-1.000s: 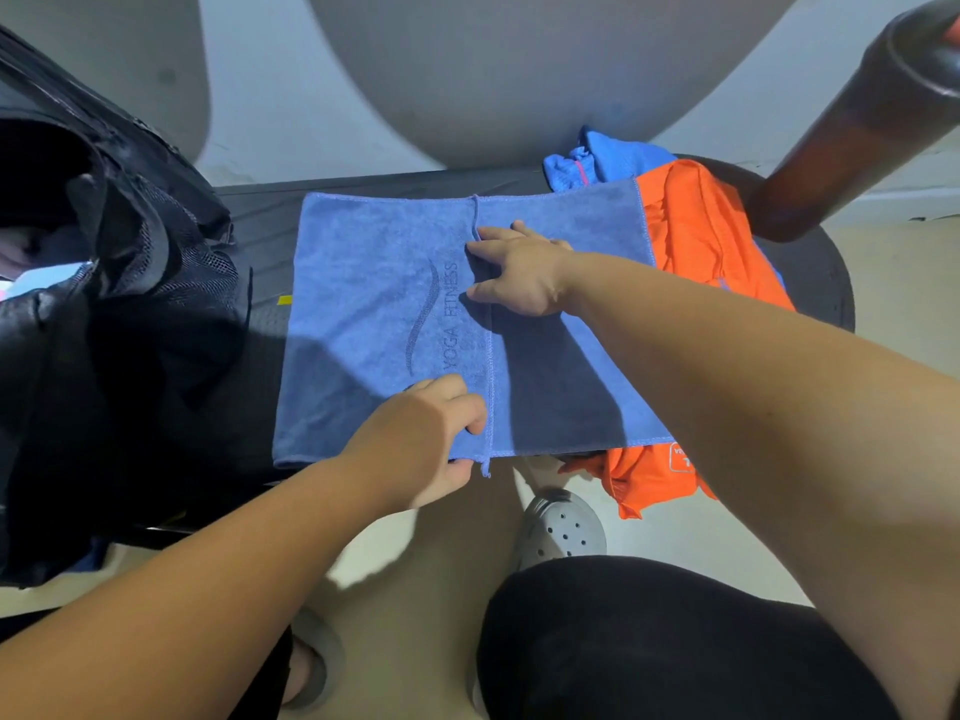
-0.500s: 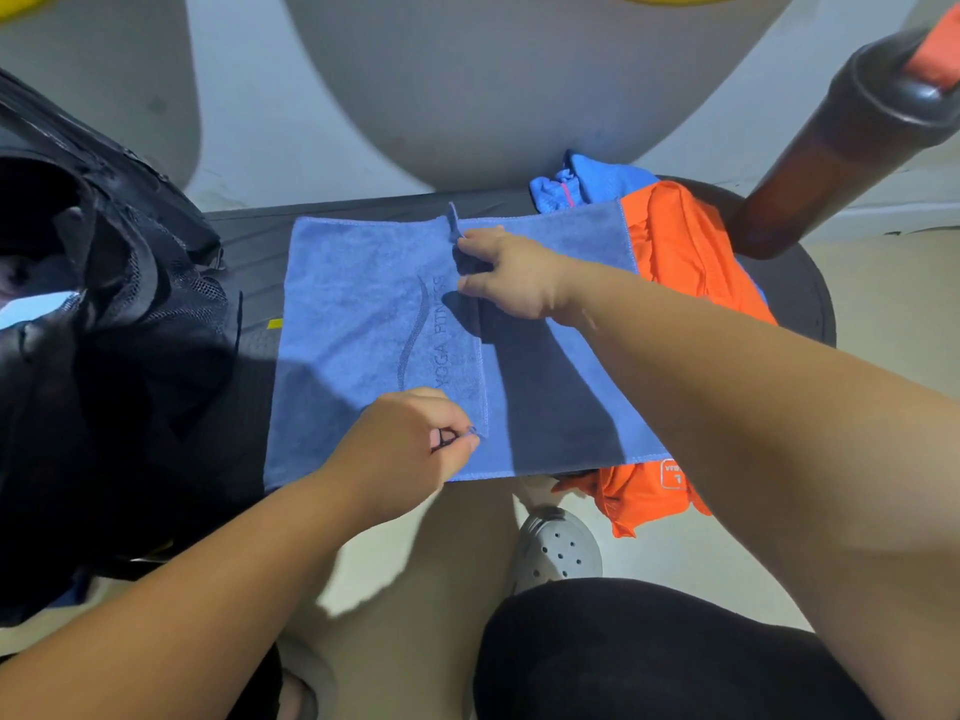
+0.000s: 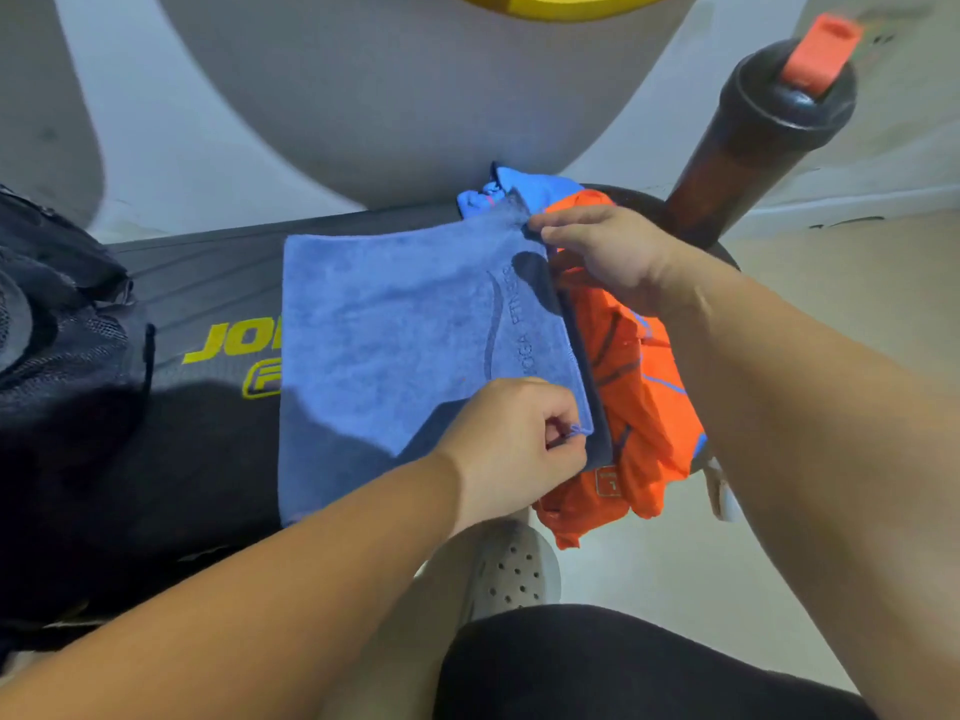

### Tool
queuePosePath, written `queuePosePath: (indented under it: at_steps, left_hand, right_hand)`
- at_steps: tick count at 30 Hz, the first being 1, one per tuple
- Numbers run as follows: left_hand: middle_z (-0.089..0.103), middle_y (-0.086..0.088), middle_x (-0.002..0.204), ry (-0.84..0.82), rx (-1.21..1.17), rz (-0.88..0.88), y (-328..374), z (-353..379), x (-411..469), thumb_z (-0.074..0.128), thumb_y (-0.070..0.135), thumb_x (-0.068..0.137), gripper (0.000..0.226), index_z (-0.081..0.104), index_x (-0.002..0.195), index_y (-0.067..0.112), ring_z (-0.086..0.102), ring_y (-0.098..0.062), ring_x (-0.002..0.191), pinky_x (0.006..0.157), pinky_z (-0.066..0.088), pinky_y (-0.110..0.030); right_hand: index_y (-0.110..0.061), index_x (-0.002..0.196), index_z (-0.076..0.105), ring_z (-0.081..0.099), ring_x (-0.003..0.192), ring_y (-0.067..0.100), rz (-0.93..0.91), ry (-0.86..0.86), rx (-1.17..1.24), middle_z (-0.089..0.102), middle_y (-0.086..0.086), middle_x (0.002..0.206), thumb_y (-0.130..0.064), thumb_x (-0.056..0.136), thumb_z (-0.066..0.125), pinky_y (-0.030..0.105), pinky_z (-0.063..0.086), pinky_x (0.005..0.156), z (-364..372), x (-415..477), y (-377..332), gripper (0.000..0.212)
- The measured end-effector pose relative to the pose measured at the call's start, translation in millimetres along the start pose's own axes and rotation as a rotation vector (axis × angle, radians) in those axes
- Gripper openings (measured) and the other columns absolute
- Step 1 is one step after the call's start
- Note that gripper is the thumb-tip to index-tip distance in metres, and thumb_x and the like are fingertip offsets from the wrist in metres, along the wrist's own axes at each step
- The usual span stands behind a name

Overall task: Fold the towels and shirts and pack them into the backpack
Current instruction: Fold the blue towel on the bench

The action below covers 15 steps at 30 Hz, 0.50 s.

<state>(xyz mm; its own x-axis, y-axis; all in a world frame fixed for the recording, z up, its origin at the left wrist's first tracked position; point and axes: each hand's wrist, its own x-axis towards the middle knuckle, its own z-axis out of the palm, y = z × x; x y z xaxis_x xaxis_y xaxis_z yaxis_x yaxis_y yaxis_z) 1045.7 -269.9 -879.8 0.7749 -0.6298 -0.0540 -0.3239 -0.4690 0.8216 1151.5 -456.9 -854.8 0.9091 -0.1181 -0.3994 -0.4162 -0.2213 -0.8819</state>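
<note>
The backpack (image 3: 62,356) sits slumped at the left end of the bench (image 3: 208,283), all black mesh. From here I can't see whether anything is inside. Beside it, in the middle of the bench, the towel (image 3: 389,345) lies flat, reaching from the far edge to the near edge.

The left hand (image 3: 514,449) pinches the near right corner of the towel's top layer, fingers curled tight on it. The right hand (image 3: 602,252) pinches the far right corner between thumb and fingertips. A dark strip of the lower layer shows just beyond the edge they hold.

To the right, an orange shirt (image 3: 639,407) lies crumpled, partly under the towel and spilling over the near edge. A blue shirt (image 3: 519,187) is bunched at the far edge behind the right hand. A dark bottle (image 3: 753,142) stands past the right end.

By my reckoning the job is barely begun. One towel is mid-fold, both shirts are unfolded, and no item I can see is packed.

Half a second ago the held edge ran down the towel's middle, and the right half covered much of the orange shirt. Now both hands have drawn that edge rightward, nearly onto the lower layer's right edge. The towel looks narrower. More of the orange shirt shows, and yellow lettering on the bench is bared to the towel's left.
</note>
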Motion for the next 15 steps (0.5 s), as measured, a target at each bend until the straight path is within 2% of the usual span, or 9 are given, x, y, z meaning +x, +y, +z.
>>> queuePosePath:
  at_steps: [2,5,8,11,13,15]
  left_hand:
    - [0.051,0.003,0.062,-0.047,0.075,-0.029,-8,13,7,0.065,0.023,0.084,0.024,0.055,0.063,0.018,0.050,-0.013,0.063,0.062,0.049,-0.039]
    - [0.053,0.006,0.068,-0.115,0.145,-0.066,-20,24,12,0.063,0.026,0.086,0.030,0.047,0.061,0.030,0.054,-0.013,0.070,0.068,0.050,-0.040]
    - [0.058,0.004,0.073,-0.125,0.135,-0.120,-21,25,12,0.062,0.026,0.087,0.020,0.056,0.068,0.024,0.056,-0.010,0.068,0.068,0.053,-0.041]
    - [0.052,0.006,0.057,-0.125,-0.020,-0.163,-15,19,9,0.065,0.021,0.087,0.016,0.061,0.072,0.017,0.045,-0.006,0.045,0.054,0.054,-0.040]
    - [0.046,0.010,0.049,-0.078,-0.100,-0.166,-9,13,7,0.065,0.015,0.085,0.017,0.059,0.069,0.015,0.041,-0.006,0.042,0.049,0.049,-0.037]
    - [0.045,0.013,0.048,0.003,-0.107,-0.135,-1,9,6,0.066,0.011,0.082,0.019,0.058,0.066,0.015,0.039,-0.005,0.045,0.049,0.044,-0.033]
  right_hand:
    - [-0.016,0.128,0.062,0.058,0.076,0.013,0.043,-0.026,-0.074,0.064,0.000,0.100,-0.010,0.099,0.054,0.031,0.054,0.078,1,0,15,0.031]
    - [-0.014,0.140,0.054,0.060,0.094,0.010,0.035,-0.035,-0.190,0.062,-0.003,0.119,-0.008,0.097,0.057,0.026,0.052,0.083,5,4,26,0.043]
    - [-0.017,0.143,0.053,0.059,0.105,0.013,0.027,-0.038,-0.245,0.060,-0.002,0.125,-0.009,0.096,0.060,0.026,0.053,0.088,6,8,28,0.048]
    - [-0.018,0.138,0.057,0.060,0.092,0.012,0.013,-0.030,-0.214,0.062,-0.005,0.112,-0.006,0.095,0.057,0.025,0.055,0.078,3,6,24,0.045]
    - [-0.017,0.132,0.062,0.058,0.070,0.001,-0.053,0.026,-0.187,0.063,-0.007,0.098,-0.001,0.093,0.057,0.014,0.052,0.063,0,3,18,0.043]
    - [-0.016,0.125,0.068,0.047,0.046,-0.003,-0.164,0.117,-0.218,0.063,-0.009,0.079,0.001,0.088,0.059,0.008,0.040,0.049,-4,2,13,0.042]
